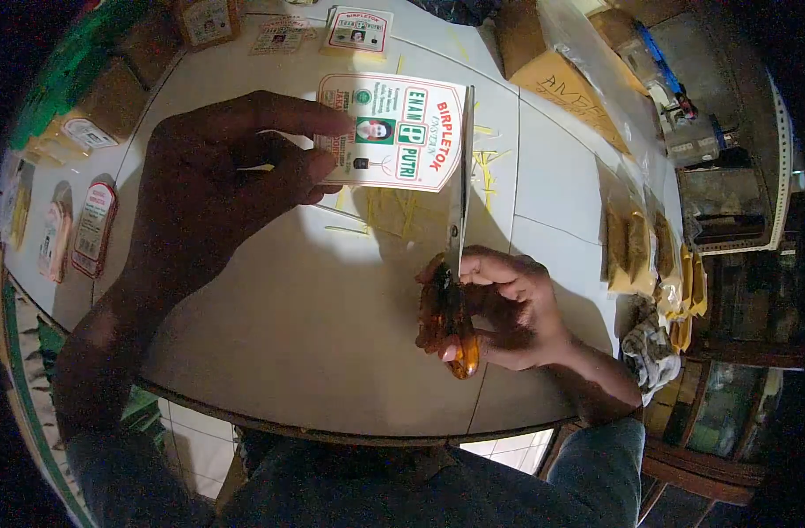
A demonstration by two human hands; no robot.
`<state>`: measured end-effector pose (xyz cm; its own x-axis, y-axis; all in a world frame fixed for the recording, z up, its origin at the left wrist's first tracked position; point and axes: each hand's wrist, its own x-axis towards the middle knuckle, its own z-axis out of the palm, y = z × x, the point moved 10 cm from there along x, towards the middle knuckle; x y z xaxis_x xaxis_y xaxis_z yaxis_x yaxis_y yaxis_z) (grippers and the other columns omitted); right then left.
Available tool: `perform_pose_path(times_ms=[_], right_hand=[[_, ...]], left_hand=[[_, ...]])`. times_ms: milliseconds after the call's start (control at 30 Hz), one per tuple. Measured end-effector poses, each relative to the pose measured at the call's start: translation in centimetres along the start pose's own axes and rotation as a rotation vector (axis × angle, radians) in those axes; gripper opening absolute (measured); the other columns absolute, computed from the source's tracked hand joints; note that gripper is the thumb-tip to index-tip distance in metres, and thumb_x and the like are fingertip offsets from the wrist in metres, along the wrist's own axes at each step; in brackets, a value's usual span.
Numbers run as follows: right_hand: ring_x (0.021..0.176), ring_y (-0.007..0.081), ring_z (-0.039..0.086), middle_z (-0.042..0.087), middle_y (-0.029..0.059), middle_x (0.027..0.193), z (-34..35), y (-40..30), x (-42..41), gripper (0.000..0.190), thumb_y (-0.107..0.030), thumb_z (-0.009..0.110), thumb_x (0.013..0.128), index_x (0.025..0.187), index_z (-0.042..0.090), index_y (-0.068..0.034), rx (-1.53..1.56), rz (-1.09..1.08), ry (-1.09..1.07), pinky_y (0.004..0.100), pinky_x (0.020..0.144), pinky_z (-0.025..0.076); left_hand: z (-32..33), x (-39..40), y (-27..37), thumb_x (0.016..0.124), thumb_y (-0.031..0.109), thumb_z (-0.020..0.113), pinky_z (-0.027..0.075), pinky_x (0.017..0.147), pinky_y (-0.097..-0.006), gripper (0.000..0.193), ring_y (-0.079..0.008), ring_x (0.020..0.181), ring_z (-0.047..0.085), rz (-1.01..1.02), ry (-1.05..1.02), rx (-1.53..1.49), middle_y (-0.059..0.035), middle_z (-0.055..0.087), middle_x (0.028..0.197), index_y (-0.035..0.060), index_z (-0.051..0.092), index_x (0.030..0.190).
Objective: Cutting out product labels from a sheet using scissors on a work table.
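Note:
Between the thumb and fingers of my left hand [244, 145] is a printed paper label [425, 142], white with red and green print and a small portrait. Its right edge meets the long metal blades of a pair of scissors [463, 191]. Around the amber-coloured handles of the scissors, my right hand [501, 303] is closed, lower down and to the right. The blades point away from me and look nearly together. Thin yellow paper strips [488, 175] lie scattered on the white tiled table [310, 317] under and beside the label.
Two stacks of cut labels [95, 228] sit at the left. More label stacks [358, 33] are at the far side. Brown paper packages [574, 92] stand at the back right, with plastic-wrapped packets [630, 257] and a crumpled cloth [650, 356] along the right edge.

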<state>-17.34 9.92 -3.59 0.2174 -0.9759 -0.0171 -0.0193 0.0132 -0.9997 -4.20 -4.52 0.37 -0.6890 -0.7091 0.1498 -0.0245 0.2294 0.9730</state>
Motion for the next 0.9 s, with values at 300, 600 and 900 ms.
perform_pose_path(times_ms=[300, 600, 900], right_hand=[[0.086, 0.0132, 0.062, 0.065, 0.0098, 0.092, -0.2, 0.0, 0.1, 0.050, 0.001, 0.077, 0.069, 0.112, 0.053, 0.008, -0.046, 0.030, 0.003, 0.0269, 0.079, 0.049], [0.089, 0.0135, 0.062, 0.065, 0.0105, 0.095, -0.5, -0.3, 0.0, 0.052, -0.001, 0.079, 0.067, 0.112, 0.054, 0.008, -0.095, -0.006, 0.005, 0.0266, 0.080, 0.048], [0.090, 0.0146, 0.062, 0.064, 0.0120, 0.096, -0.3, 0.0, -0.1, 0.051, 0.000, 0.078, 0.068, 0.112, 0.053, 0.009, -0.038, 0.062, 0.003, 0.0275, 0.081, 0.048]], left_hand=[[-0.4, 0.0, 0.0, 0.084, 0.005, 0.064, 0.056, 0.072, -0.0247, 0.020, -0.0122, 0.079, 0.064, -0.006, 0.013, 0.014, -0.0082, 0.066, 0.099, 0.0021, 0.062, 0.105], [-0.6, 0.0, -0.2, 0.085, 0.007, 0.064, 0.056, 0.072, -0.0262, 0.021, -0.0126, 0.080, 0.064, -0.022, 0.032, 0.086, -0.0075, 0.066, 0.098, 0.0030, 0.062, 0.105], [-0.6, 0.2, 0.2, 0.085, 0.009, 0.064, 0.055, 0.072, -0.0259, 0.023, -0.0128, 0.079, 0.064, -0.002, 0.015, 0.165, -0.0075, 0.066, 0.097, 0.0032, 0.062, 0.107]])
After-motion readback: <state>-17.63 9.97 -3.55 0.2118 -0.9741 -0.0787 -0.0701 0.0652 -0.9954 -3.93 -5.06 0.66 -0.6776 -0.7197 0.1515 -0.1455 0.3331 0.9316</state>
